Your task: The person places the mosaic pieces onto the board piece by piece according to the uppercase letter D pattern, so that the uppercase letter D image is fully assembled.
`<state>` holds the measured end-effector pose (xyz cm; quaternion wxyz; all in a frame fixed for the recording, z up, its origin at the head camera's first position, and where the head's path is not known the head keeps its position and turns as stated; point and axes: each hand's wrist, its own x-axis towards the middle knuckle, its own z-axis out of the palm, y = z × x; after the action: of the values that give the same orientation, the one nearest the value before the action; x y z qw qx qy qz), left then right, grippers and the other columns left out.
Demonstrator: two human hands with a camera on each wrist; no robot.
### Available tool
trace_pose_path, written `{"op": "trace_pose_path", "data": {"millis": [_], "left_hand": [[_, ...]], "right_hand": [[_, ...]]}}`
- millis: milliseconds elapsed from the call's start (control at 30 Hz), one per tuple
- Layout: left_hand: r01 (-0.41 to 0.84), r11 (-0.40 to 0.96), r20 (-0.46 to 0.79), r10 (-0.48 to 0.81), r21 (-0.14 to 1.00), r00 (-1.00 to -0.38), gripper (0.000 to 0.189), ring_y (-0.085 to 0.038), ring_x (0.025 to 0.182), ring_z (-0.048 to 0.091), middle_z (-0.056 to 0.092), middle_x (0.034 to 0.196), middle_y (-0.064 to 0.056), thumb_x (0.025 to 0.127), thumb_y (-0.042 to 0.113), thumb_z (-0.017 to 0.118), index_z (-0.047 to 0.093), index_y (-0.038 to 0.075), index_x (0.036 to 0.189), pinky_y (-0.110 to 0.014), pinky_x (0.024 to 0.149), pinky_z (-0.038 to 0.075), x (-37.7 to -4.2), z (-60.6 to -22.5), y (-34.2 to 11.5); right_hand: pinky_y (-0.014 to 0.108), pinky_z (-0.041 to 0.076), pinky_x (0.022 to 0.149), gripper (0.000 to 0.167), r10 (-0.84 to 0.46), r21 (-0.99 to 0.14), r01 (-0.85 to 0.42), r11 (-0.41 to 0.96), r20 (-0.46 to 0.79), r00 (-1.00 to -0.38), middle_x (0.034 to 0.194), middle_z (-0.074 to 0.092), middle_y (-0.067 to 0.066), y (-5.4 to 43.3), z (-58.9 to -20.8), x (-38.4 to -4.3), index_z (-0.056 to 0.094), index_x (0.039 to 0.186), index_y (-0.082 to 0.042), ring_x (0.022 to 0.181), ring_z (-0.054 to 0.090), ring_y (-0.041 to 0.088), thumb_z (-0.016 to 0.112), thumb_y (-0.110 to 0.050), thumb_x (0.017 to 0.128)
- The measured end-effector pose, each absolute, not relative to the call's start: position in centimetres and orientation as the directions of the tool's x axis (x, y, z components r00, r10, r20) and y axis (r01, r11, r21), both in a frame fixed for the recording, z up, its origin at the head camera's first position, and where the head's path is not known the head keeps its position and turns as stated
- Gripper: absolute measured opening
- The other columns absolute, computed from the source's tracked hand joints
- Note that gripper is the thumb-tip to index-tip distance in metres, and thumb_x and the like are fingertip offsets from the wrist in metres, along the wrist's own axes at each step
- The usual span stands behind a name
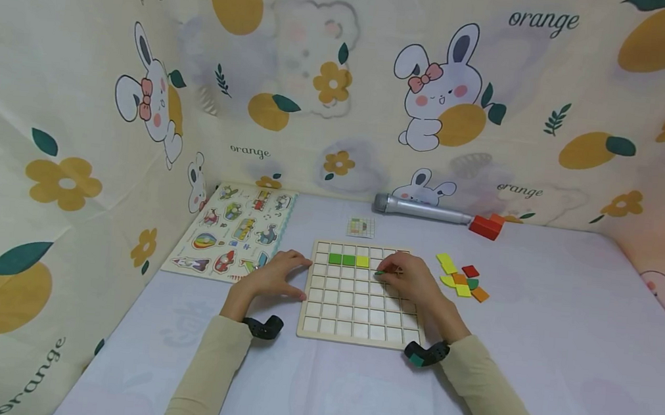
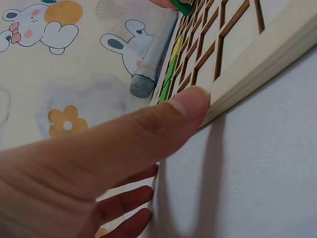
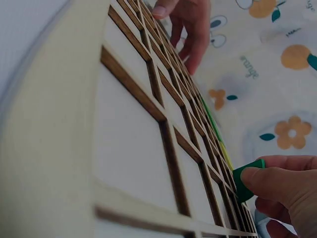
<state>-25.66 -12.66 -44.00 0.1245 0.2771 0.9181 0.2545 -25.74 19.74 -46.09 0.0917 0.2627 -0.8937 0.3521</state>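
Observation:
A wooden grid board (image 1: 309,335) lies in front of me. Two light green tiles (image 1: 342,260) and a yellow tile (image 1: 362,261) sit side by side in its second row from the far edge. My right hand (image 1: 415,284) pinches a dark green piece with a curved side (image 3: 242,184) between thumb and fingers, close over the grid just right of the yellow tile. At the board's left side is my left hand (image 1: 273,275), its thumb (image 2: 190,106) touching the rim and its fingers spread along that edge.
Loose yellow, red, orange and green pieces (image 1: 460,279) lie right of the board. Behind it are a small pattern card (image 1: 360,227), a grey microphone (image 1: 421,209) and red blocks (image 1: 486,227). A picture puzzle board (image 1: 236,225) lies at the back left, near the printed cloth wall.

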Motion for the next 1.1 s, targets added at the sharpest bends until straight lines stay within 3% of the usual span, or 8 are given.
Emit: {"op": "trace_pose_path", "data": {"millis": [400, 667, 867, 1100], "left_hand": [[0.441, 0.723, -0.091, 0.566, 0.531, -0.819, 0.073, -0.031, 0.128, 0.035, 0.044, 0.136, -0.013, 0.074, 0.030, 0.079, 0.048, 0.008, 0.136, -0.046, 0.107, 0.031, -25.6, -44.0, -12.6], [0.439, 0.726, -0.093, 0.564, 0.530, -0.820, 0.072, -0.031, 0.128, 0.035, 0.043, 0.136, -0.013, 0.074, 0.030, 0.079, 0.048, 0.008, 0.135, -0.046, 0.108, 0.031, -25.5, -43.9, -12.5], [0.441, 0.721, -0.088, 0.567, 0.534, -0.819, 0.072, -0.030, 0.128, 0.035, 0.044, 0.135, -0.012, 0.074, 0.031, 0.078, 0.048, 0.008, 0.135, -0.046, 0.107, 0.031, -25.5, -44.0, -12.6], [0.449, 0.715, -0.082, 0.574, 0.535, -0.815, 0.072, -0.030, 0.128, 0.035, 0.044, 0.135, -0.012, 0.074, 0.032, 0.078, 0.048, 0.008, 0.135, -0.046, 0.107, 0.031, -25.6, -44.0, -12.6]], "right_hand": [[0.028, 0.055, 0.075, 0.011, -0.441, -0.584, -0.576, 0.572, 0.373, -0.816, 0.090, 0.065, -0.002, 19.5, -46.6, -25.8, 0.068, 0.089, -0.009, 0.082, 0.062, 0.011, 0.072, -0.004, 0.079], [0.032, 0.055, 0.077, 0.016, -0.439, -0.550, -0.563, 0.617, 0.353, -0.826, 0.096, 0.069, 0.003, 19.3, -46.2, -25.9, 0.070, 0.100, -0.007, 0.087, 0.065, 0.015, 0.067, -0.006, 0.085], [0.030, 0.053, 0.070, 0.009, -0.383, -0.548, -0.508, 0.665, 0.334, -0.861, 0.087, 0.065, 0.001, 18.9, -46.4, -25.9, 0.070, 0.093, -0.007, 0.078, 0.060, 0.013, 0.068, -0.009, 0.084], [0.027, 0.051, 0.067, 0.009, -0.356, -0.552, -0.473, 0.687, 0.311, -0.881, 0.088, 0.068, 0.001, 18.6, -46.6, -25.7, 0.073, 0.091, -0.009, 0.076, 0.058, 0.010, 0.069, -0.010, 0.084]]}}
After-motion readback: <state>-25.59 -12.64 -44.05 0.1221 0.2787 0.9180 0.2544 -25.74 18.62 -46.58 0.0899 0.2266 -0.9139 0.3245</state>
